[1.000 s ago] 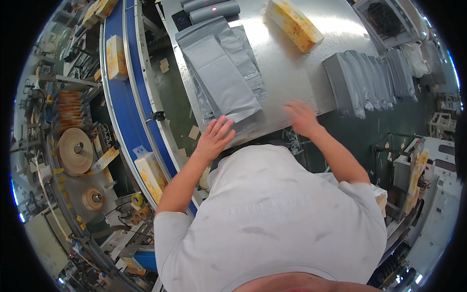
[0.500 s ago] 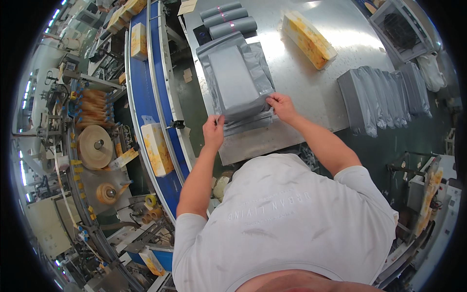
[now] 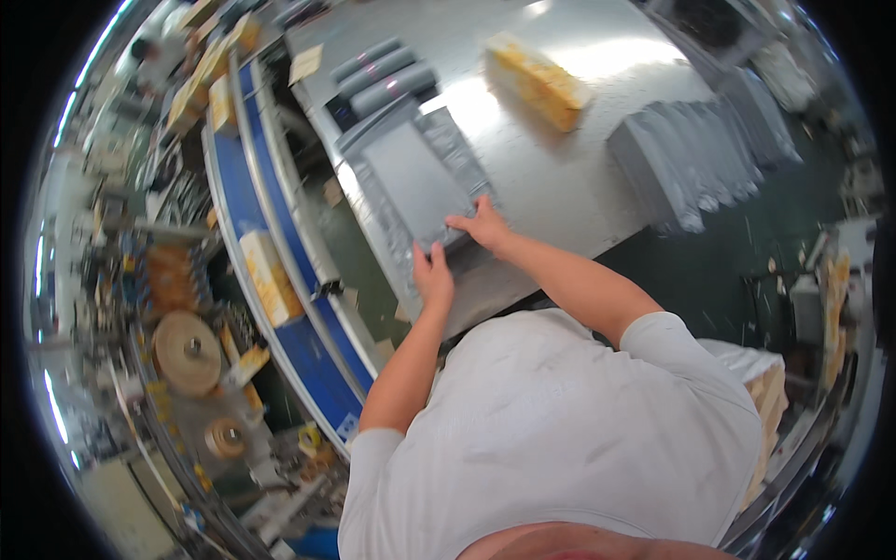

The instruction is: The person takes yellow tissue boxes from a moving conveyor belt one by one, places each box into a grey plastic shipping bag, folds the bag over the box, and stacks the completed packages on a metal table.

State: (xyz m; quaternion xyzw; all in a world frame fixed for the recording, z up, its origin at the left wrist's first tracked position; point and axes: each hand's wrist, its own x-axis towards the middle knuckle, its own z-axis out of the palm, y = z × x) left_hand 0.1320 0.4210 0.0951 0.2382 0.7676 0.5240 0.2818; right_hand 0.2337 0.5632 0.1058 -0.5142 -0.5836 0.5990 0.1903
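In front of me a grey plastic bag (image 3: pixel 453 149) lies on the metal table with a flat, oblong block shape inside it. At its near left corner is my left hand (image 3: pixel 433 275), thumb and forefinger apart against the plastic. My right hand (image 3: pixel 483 227) rests at the near right end, its fingers spread, the thumb pointing left across the bag. The bag's near edge is partly hidden by both hands and is blurred. Beyond the bag lie several grey rolls (image 3: pixel 378 70) side by side. Farther right sits a yellow-and-white wrapped pack (image 3: pixel 537 81).
Several grey bagged packs (image 3: pixel 686 154) stand in a row at the right of the metal table (image 3: pixel 579 177). Along my left runs a blue conveyor belt (image 3: pixel 313 369) carrying a yellow-and-white pack (image 3: pixel 271 278). Machinery with a large tan reel (image 3: pixel 187 353) stands farther left.
My fingers have gone from pinching the bag's near corners to lying spread against its near end. My hands are closer together. The whole view has turned, and the pack on the belt sits elsewhere.
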